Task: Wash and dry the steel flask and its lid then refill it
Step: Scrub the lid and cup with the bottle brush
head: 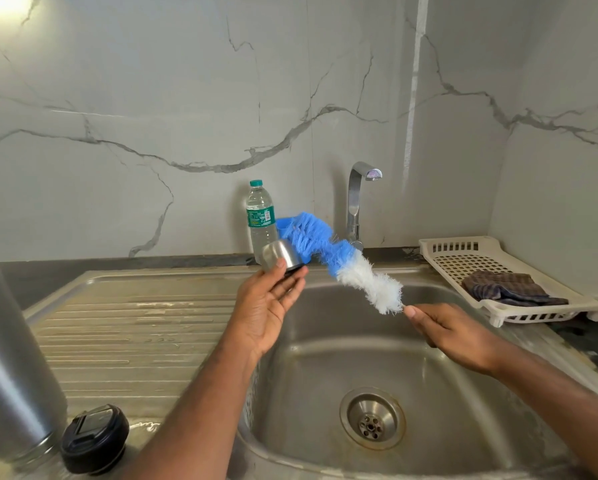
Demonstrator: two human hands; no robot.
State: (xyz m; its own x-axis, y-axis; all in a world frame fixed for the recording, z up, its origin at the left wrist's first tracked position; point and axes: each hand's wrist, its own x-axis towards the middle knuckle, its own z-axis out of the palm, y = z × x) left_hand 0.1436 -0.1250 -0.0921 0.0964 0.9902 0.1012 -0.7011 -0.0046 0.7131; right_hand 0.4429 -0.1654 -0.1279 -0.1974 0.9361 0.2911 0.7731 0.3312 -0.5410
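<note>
My left hand (268,306) holds a small steel cap (279,257) with a black rim above the sink's left edge, thumb and fingertips around it. My right hand (453,332) grips the handle end of a blue and white bottle brush (335,258), whose blue tip lies right behind the cap. The steel flask (11,362) stands upside down on the draining board at the far left. A black inner lid (94,438) sits beside it on the board.
A steel sink basin (325,358) with a drain (372,419) lies below my hands. The tap (356,199) stands behind it. A plastic water bottle (261,220) is at the back. A white rack (463,252) on the right holds a checked cloth (508,289).
</note>
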